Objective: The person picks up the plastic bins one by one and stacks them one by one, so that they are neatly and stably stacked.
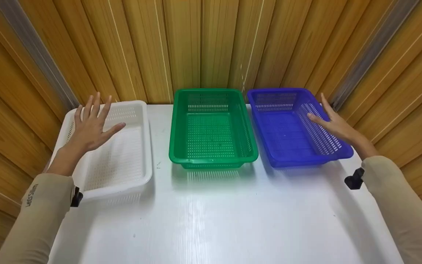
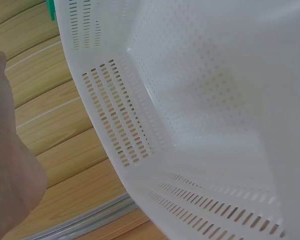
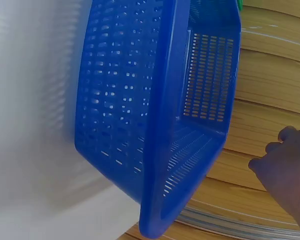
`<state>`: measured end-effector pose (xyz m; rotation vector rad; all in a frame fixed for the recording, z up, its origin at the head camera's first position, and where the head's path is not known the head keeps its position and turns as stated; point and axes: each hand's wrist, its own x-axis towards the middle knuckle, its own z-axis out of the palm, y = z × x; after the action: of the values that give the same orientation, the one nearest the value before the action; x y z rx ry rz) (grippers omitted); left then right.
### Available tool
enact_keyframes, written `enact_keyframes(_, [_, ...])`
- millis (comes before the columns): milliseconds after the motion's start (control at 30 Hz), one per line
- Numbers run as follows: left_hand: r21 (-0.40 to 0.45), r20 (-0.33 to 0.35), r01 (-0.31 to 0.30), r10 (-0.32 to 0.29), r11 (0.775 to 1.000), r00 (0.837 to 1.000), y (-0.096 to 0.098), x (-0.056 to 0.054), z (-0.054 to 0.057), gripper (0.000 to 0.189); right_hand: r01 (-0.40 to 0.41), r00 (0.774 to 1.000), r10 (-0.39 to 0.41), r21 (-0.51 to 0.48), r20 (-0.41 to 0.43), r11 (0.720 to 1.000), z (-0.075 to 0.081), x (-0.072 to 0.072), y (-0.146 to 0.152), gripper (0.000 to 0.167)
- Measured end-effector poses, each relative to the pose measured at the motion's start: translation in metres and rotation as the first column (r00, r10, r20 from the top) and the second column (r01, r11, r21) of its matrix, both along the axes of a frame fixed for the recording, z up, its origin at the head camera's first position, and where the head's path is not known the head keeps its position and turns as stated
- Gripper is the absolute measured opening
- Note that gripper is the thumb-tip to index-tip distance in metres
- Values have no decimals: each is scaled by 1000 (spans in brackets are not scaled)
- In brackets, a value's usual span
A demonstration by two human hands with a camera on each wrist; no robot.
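Over the white basket (image 1: 148,146) at the left, my left hand (image 1: 91,128) is held with its fingers spread and nothing in it. The left wrist view shows the slotted wall of the white basket (image 2: 115,115) beside the left hand (image 2: 12,165), apart from it. At the right, my right hand (image 1: 337,126) is above the right side of the blue basket (image 1: 284,135), fingers extended and holding nothing. In the right wrist view, the right hand (image 3: 290,170) is apart from the blue basket's rim (image 3: 162,125). No contents show in either basket.
A green basket (image 1: 213,161) stands between the other two on the white table (image 1: 211,220). Wood-patterned panels (image 1: 203,44) close off the back and both sides. Grey metal strips (image 1: 39,55) run up the corners. The blue basket sits slightly angled.
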<state>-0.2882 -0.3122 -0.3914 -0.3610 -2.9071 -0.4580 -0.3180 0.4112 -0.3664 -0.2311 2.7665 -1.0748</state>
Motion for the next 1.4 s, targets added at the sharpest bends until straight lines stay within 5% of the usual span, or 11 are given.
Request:
enact_keyframes(533, [166,49,75,-84,983,995,42,0,-10,93,-92,994,103,-234,36,968,-10,7,-40,85])
enact_keyframes(800, [213,56,111,-125,971,991,67,0,-17,93,-158,981,191,-397,45,904,-16,13,-66,77])
enact_keyframes(1033, [262,64,146,-168,954,984,90,1,-20,96,-157,966,231,-443,119,883,-22,19,-90,72])
enact_keyframes(1400, [353,125,218,-277,910,953,116,5,-28,93,-158,932,300,-516,204,842,-22,29,-111,69])
